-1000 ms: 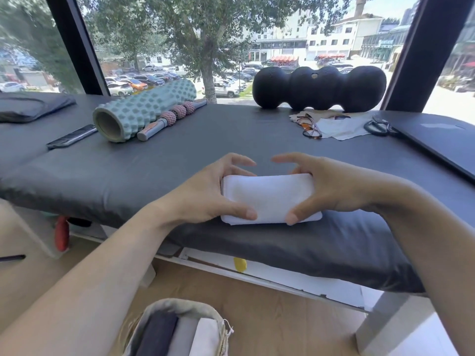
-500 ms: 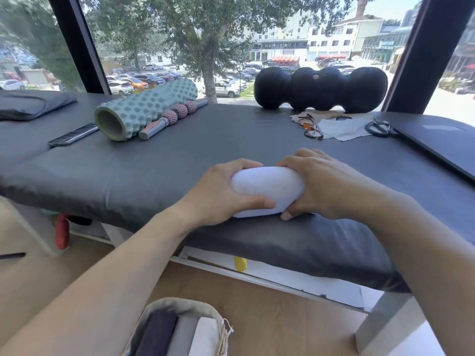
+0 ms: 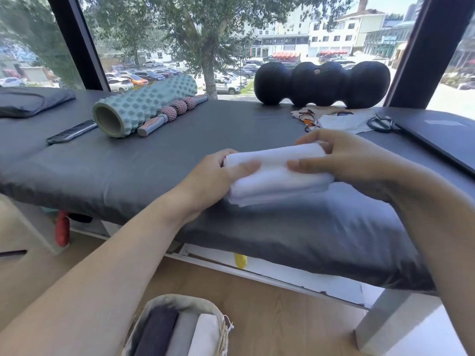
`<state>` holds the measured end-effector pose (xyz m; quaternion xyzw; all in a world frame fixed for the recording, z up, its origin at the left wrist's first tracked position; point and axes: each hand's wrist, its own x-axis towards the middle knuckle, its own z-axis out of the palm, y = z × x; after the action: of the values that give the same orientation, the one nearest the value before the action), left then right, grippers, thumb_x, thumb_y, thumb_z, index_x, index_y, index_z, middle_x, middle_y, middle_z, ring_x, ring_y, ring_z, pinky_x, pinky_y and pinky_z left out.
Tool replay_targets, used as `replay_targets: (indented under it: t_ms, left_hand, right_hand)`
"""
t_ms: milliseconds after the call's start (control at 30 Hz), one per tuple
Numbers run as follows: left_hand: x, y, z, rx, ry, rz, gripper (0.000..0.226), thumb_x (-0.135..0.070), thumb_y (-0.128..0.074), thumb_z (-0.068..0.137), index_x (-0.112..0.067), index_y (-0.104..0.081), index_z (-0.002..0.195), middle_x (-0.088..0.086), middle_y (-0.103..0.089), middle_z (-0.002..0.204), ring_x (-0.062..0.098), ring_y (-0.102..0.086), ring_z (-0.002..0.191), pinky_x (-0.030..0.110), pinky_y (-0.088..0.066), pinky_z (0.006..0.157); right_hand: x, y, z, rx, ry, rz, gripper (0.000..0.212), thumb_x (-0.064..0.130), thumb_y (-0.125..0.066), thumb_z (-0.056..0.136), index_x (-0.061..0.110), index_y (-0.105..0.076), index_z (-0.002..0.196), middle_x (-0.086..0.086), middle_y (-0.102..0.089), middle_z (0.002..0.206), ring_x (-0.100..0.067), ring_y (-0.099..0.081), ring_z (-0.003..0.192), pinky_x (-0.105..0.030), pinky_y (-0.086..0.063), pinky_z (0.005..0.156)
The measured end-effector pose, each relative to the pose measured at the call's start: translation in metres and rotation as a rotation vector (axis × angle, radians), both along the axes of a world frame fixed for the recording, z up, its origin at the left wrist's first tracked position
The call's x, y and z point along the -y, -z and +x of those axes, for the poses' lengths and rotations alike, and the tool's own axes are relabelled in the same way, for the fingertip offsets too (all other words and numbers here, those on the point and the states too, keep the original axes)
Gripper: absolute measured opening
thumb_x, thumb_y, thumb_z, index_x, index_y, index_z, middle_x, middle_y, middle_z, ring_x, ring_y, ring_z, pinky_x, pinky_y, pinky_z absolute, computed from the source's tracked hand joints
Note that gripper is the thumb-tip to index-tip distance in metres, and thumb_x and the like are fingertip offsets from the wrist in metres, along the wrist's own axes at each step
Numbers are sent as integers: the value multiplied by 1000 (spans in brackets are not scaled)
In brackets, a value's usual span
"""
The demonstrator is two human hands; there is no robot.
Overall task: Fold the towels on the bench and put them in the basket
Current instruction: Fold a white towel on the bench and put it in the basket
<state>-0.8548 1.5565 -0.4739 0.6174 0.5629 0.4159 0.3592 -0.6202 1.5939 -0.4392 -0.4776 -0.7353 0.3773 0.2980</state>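
Note:
A white towel (image 3: 276, 173), folded into a thick roll, is held just above the grey padded bench (image 3: 154, 170) near its front edge. My left hand (image 3: 218, 176) grips its left end with the thumb on top. My right hand (image 3: 344, 158) grips the right end, fingers curled round the back. On the floor at the bottom of the view stands the fabric basket (image 3: 159, 304), holding three folded towels upright: dark, grey and white.
At the back of the bench lie a teal foam roller (image 3: 144, 109), a massage stick (image 3: 172, 114), a phone (image 3: 72, 131), a black peanut roller (image 3: 321, 83), glasses (image 3: 309, 120), scissors (image 3: 380, 123) and a laptop (image 3: 442, 134). A folded dark cloth (image 3: 30, 101) sits far left.
The flat folded towel was folded over once more and lifted off the bench. Both hands now grip its ends and have shifted slightly to the right.

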Motion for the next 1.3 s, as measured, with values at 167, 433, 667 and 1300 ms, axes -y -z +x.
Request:
replay_targets:
  t_ms: [167, 433, 667, 1300]
  left_hand:
    - [-8, 15, 14, -305, -189, 20, 39, -48, -64, 92, -26, -60, 124, -4, -62, 116, 16, -59, 106, 28, -45, 87]
    - [5, 29, 41, -749, -91, 483, 55, -36, -29, 100, -17, -51, 147, -3, -50, 151, 15, -37, 145, 38, -25, 121]
    - [6, 58, 34, -963, -143, 401, 72, -51, -7, 98, -16, -27, 159, -3, -25, 166, 14, -14, 154, 44, -17, 125]
    - [9, 50, 22, -815, -94, 326, 58, -42, -19, 106, -24, -15, 161, -12, -10, 168, 9, -4, 155, 43, -7, 126]
  right_hand:
    - [-14, 18, -2, 368, 61, -9, 46, 54, -64, 88, 31, -61, 128, 7, -63, 129, -18, -57, 121, -41, -46, 105]
    - [16, 31, -32, 773, -2, 594, 48, 27, -27, 107, 22, -33, 154, 10, -32, 161, -13, -13, 153, -35, 0, 125]
    - [16, 62, -27, 723, 24, 465, 60, 51, -11, 105, 29, -4, 160, 10, -1, 167, -7, 8, 153, -34, 1, 126]
    - [30, 44, -40, 796, -77, 499, 58, 37, -11, 106, 21, -2, 161, 7, 2, 168, -7, 10, 153, -32, 8, 124]
